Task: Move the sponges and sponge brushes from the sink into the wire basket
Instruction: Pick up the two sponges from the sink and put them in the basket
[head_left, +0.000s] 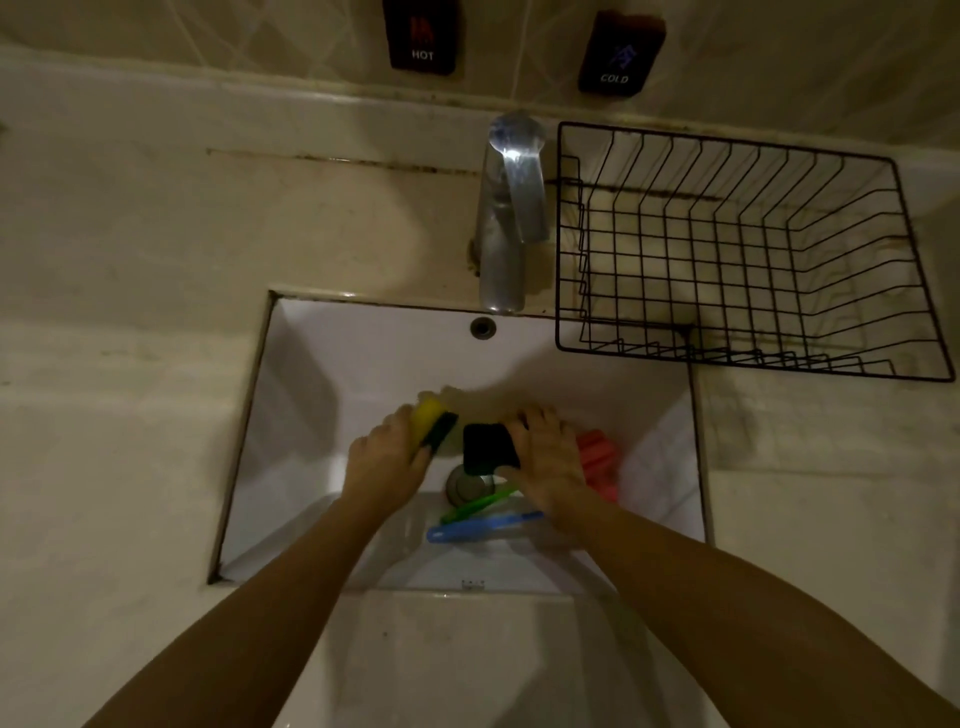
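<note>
Both hands are down in the white sink (322, 364). My left hand (387, 457) grips a yellow sponge with a dark green scrub side (432, 422). My right hand (550, 465) holds a black sponge (485, 448) by its right edge. A red ribbed sponge (600, 460) lies just right of that hand, partly hidden by it. Near the drain (465, 484) lie a green brush handle (475, 506) and a blue brush handle (480, 526); their heads are hidden under my right hand. The black wire basket (737, 249) stands on the counter at the back right with nothing in it.
A chrome tap (509, 208) rises behind the sink, just left of the basket. Beige counter (130, 312) surrounds the sink. HOT and COLD signs hang on the tiled wall above.
</note>
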